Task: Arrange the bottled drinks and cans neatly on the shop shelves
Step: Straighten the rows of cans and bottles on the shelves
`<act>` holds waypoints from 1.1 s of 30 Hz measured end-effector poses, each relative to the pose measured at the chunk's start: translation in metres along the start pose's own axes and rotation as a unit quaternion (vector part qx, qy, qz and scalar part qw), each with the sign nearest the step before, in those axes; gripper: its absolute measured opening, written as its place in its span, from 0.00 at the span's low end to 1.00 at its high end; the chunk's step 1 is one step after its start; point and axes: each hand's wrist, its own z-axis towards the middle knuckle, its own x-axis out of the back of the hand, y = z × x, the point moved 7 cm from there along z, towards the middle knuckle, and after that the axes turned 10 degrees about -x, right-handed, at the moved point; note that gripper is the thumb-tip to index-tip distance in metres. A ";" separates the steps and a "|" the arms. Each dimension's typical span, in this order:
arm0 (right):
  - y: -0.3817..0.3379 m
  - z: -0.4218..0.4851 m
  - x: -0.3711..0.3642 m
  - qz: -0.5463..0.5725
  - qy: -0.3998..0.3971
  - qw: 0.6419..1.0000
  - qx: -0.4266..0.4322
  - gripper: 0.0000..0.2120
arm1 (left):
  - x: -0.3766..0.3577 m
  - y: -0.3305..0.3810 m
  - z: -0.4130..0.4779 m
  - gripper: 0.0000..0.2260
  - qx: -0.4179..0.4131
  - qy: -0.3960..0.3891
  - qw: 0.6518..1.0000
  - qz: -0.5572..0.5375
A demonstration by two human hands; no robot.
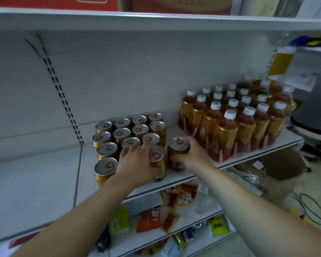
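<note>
- One white shelf (35,182) runs across the view at chest height, bare on its nine o'clock side and loaded from the middle to the three o'clock end.
- Some two dozen bottles (230,125) of brown drink with white caps stand in tight rows at the two o'clock end of the shelf, upright and touching.
- The cans (121,133), gold with silver tops, stand in a block of four columns at the middle of the shelf, well clear of the bottles.
- The left hand (135,162) lies over the front right part of that block, fingers stretched forward and spread. One fingertip rests on a can top at one o'clock from the palm, and the front can (157,160) stands just beside the hand at three o'clock. It grasps nothing that shows.
- The right hand (195,154) wraps its curled fingers round the side of the lone can (178,151), which stands upright at nine o'clock from the palm, in the gap between block and bottles, just beside the front can.
</note>
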 end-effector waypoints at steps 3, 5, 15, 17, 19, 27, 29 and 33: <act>0.005 0.022 -0.011 -0.023 -0.045 0.998 0.028 0.21 | -0.019 -0.004 0.005 0.40 0.027 -0.042 0.996 0.074; 0.005 0.034 -0.016 -0.039 -0.080 0.994 0.056 0.18 | -0.023 -0.005 0.008 0.40 0.050 -0.048 0.994 0.089; 0.007 0.090 -0.038 -0.078 -0.152 0.981 0.093 0.17 | -0.027 -0.011 0.013 0.41 0.076 -0.112 0.986 0.096; 0.004 0.090 -0.040 -0.081 -0.170 0.976 0.112 0.15 | -0.008 -0.024 0.010 0.42 0.099 -0.059 0.991 0.067; 0.001 0.091 -0.042 -0.087 -0.188 0.971 0.123 0.18 | 0.015 -0.055 0.000 0.43 0.170 -0.015 0.984 0.055; -0.001 0.101 -0.056 -0.108 -0.174 0.976 0.071 0.45 | 0.004 -0.119 -0.037 0.25 0.318 0.037 0.917 -0.236; 0.002 0.102 -0.059 -0.115 -0.160 0.978 0.065 0.42 | 0.001 -0.118 -0.034 0.23 0.306 0.060 0.905 -0.290; 0.002 0.102 -0.068 -0.109 -0.155 0.980 0.056 0.39 | -0.002 -0.120 -0.033 0.23 0.297 0.094 0.876 -0.368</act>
